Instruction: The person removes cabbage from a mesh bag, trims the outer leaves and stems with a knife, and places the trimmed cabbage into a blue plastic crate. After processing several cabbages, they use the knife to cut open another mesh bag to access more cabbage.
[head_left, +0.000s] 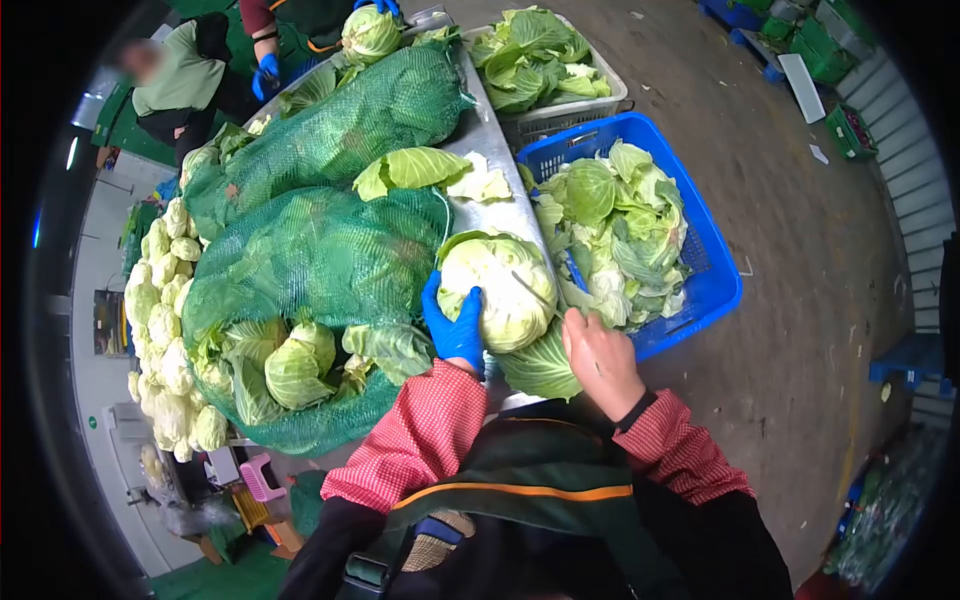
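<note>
My left hand (456, 325), in a blue glove, grips the left side of a pale, trimmed cabbage (497, 285) at the table's edge. My right hand (602, 362), ungloved, is closed around a knife, its handle hidden by the fingers. The thin knife blade (535, 293) lies across the cabbage's right side. Below the cabbage, a large green outer leaf (543, 365) hangs beside my right hand. Left of my gloved hand, a green mesh sack (310, 255) lies with whole cabbages (300, 365) showing at its open end.
A blue basket (722, 270) of leaves stands at the right, with a white crate (612, 90) of leaves behind it. Another full mesh sack (330, 125) lies farther back. Trimmed cabbages (165, 330) are piled at the left. Co-workers, one with a blue-gloved hand (266, 77), are across the table.
</note>
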